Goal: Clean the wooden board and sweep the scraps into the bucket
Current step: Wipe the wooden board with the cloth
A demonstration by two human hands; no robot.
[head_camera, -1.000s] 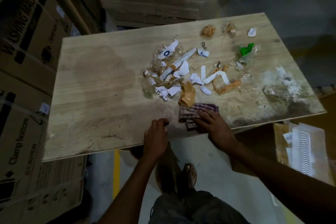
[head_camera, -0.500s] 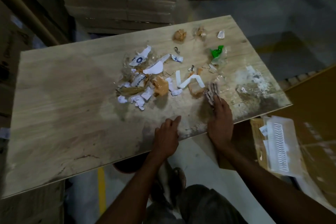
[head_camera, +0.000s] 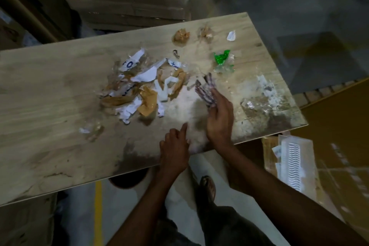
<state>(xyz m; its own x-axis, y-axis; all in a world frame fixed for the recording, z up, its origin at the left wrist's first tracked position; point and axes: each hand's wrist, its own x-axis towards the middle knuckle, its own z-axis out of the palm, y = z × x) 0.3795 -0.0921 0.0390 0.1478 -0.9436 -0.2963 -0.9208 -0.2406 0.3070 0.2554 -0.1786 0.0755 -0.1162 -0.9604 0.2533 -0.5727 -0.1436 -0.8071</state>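
Your board (head_camera: pixel 60 94) was matt pale wood, stained and dusty. By your right hand (head_camera: pixel 219 118): checked cloth (head_camera: pixel 205 92), torn paper scraps (head_camera: pixel 143 90), glossy clear plastic (head_camera: pixel 257 106).

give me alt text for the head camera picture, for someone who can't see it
A person's right hand presses a checked cloth onto a wooden board beside a pile of paper and tape scraps. The left hand rests at the board's near edge; a dark bucket shows partly below it.

The wooden board (head_camera: pixel 50 106) mostly hides the dark bucket (head_camera: pixel 127 179) beneath.
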